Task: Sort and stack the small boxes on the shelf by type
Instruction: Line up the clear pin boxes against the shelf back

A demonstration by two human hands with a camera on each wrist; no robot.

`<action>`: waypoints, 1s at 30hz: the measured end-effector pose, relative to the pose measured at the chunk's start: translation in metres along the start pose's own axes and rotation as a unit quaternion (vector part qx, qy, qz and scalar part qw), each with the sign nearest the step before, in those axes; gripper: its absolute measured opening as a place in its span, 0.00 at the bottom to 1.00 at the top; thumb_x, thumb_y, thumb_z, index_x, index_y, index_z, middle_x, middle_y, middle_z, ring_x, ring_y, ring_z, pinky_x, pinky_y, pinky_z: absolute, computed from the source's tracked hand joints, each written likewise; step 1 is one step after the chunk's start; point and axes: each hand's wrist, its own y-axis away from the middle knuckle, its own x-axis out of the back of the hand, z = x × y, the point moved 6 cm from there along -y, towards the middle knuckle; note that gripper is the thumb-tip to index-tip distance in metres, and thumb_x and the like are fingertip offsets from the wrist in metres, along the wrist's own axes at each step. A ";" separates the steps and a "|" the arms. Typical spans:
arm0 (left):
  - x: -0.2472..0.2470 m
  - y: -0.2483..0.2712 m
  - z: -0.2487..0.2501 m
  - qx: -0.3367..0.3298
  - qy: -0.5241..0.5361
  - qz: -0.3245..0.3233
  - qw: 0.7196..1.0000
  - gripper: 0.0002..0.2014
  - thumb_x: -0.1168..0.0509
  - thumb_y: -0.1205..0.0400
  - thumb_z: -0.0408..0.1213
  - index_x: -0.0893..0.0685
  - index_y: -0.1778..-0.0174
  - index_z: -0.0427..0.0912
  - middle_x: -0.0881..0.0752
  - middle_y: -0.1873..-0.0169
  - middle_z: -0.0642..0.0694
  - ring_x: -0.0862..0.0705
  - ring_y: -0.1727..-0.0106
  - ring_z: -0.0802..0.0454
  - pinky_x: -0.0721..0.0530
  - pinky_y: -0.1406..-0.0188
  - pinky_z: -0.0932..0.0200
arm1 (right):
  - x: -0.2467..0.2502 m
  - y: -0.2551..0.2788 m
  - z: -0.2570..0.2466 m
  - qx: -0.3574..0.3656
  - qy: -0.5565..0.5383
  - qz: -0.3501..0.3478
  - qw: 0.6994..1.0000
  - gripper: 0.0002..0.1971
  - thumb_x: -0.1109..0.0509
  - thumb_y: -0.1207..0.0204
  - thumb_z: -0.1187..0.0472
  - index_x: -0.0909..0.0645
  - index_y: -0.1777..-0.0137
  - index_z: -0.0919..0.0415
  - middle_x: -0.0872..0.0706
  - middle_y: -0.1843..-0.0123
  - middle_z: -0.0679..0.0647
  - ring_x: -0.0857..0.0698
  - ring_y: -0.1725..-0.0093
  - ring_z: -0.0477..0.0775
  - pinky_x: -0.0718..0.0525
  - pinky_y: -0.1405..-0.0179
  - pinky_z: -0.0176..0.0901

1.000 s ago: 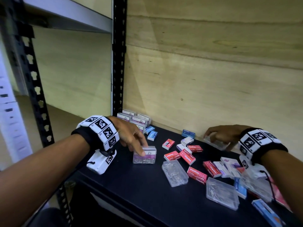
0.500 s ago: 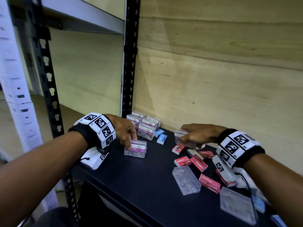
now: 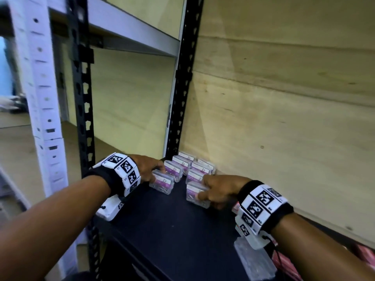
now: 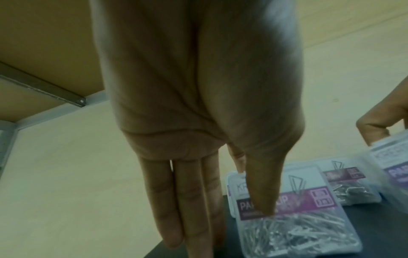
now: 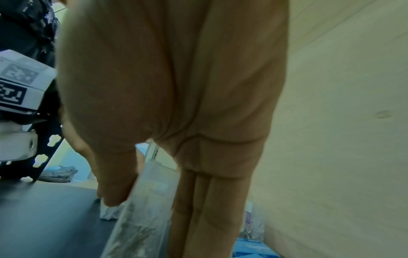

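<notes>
A clear case (image 3: 254,260) of loose clips lies nearest, at the front of the black shelf (image 3: 172,230), beside red boxes (image 3: 365,251) at the right edge.

Further in, a paper-clip box (image 3: 197,194) is clamped by the right hand (image 3: 220,190), thumb on the near side and fingers on the far side. It appears to be set on a second box of the same kind.

To its left, another paper-clip box (image 3: 162,181) is pinched by the left hand (image 3: 150,168), thumb on the label, index finger at the far edge.

Each box is best kept flat and pushed square against the rows of matching boxes (image 3: 189,165) just behind. Edges should be lined up before release, since the smooth lids probably slip.

Behind stand a plywood back wall (image 3: 284,118), black slotted posts (image 3: 178,118) and an upper shelf (image 3: 132,35).
</notes>
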 end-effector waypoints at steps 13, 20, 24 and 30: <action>0.003 -0.016 -0.002 0.014 -0.007 0.007 1.000 0.19 0.38 0.14 0.41 0.31 0.28 0.55 0.16 0.53 0.49 0.21 0.68 0.61 0.18 0.49 0.55 | 0.000 -0.020 -0.009 -0.005 -0.003 -0.021 1.000 0.18 0.35 0.16 0.45 0.38 0.41 0.55 0.08 0.52 0.61 0.08 0.58 0.60 0.09 0.48 0.58; 0.004 -0.020 0.001 0.025 -0.007 -0.001 1.000 0.20 0.39 0.14 0.41 0.33 0.27 0.55 0.14 0.52 0.47 0.19 0.68 0.60 0.17 0.46 0.55 | 0.002 -0.019 -0.014 0.007 0.037 -0.027 0.999 0.18 0.36 0.16 0.44 0.39 0.35 0.48 0.08 0.54 0.58 0.12 0.65 0.54 0.10 0.50 0.50; 0.003 -0.019 0.000 0.027 -0.007 -0.003 1.000 0.20 0.37 0.15 0.41 0.34 0.29 0.56 0.14 0.51 0.45 0.17 0.65 0.55 0.16 0.48 0.54 | 0.003 -0.021 -0.015 0.009 0.052 -0.019 0.998 0.22 0.35 0.16 0.46 0.38 0.30 0.53 0.08 0.51 0.60 0.14 0.68 0.52 0.12 0.54 0.48; -0.002 -0.014 0.000 0.025 0.023 -0.019 0.999 0.21 0.35 0.15 0.42 0.41 0.35 0.57 0.12 0.56 0.39 0.15 0.65 0.50 0.15 0.59 0.54 | 0.000 -0.028 0.007 -0.014 -0.062 -0.043 0.997 0.25 0.30 0.20 0.45 0.39 0.33 0.52 0.08 0.53 0.62 0.10 0.61 0.59 0.10 0.47 0.60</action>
